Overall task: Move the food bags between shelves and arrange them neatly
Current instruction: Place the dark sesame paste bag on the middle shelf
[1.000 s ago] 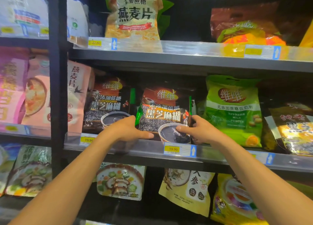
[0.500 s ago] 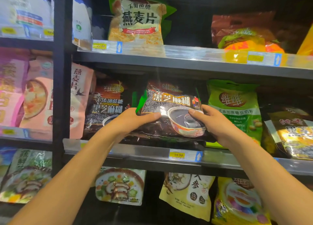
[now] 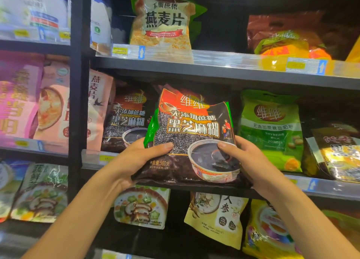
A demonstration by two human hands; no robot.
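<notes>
Spanning the whole view, the middle shelf holds rows of food bags. Black sesame bag is up in front of it, clear of the row, between both hands. Left hand grips its lower-left edge w/ thumb on front; right hand grips lower-right, thumb on the bowl pic.

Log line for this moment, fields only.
hands: left hand + right hand grip black sesame paste bag | position: off middle shelf | neighbour: soybean milk powder bag
</notes>
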